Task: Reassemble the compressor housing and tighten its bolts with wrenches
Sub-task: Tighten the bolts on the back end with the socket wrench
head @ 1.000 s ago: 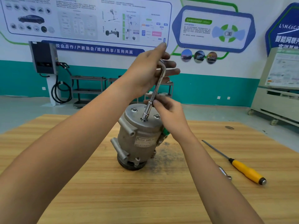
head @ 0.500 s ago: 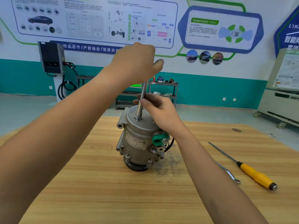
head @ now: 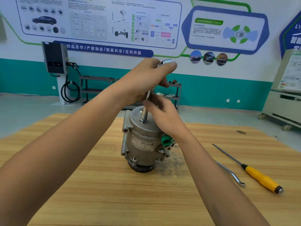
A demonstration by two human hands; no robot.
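Coming in from the left, left hand raised above the compressor, fingers curled tight round the bent top of the L-shaped wrench. Near the middle of the counter, the compressor, upright on its dark lower end, housing closed, label turned toward the camera. Socket end of the wrench seated on a bolt in the top face, shaft nearly vertical. Just to the right, right hand, fingers wrapped round the lower shaft close above the socket, wrist passing over a green plug.

For doing this step well: hold the shaft straight over the bolt with the lower hand, against any slipping of the socket off the head. Turn from the top bend in smooth short swings, with light pressure downward. Probably better to tighten all top bolts a little in turn, not one fully at once. Watch the body, free on the wood and likely to rotate.

Further right, flat on the counter and well apart from the compressor: a spanner, then a yellow-handled screwdriver.
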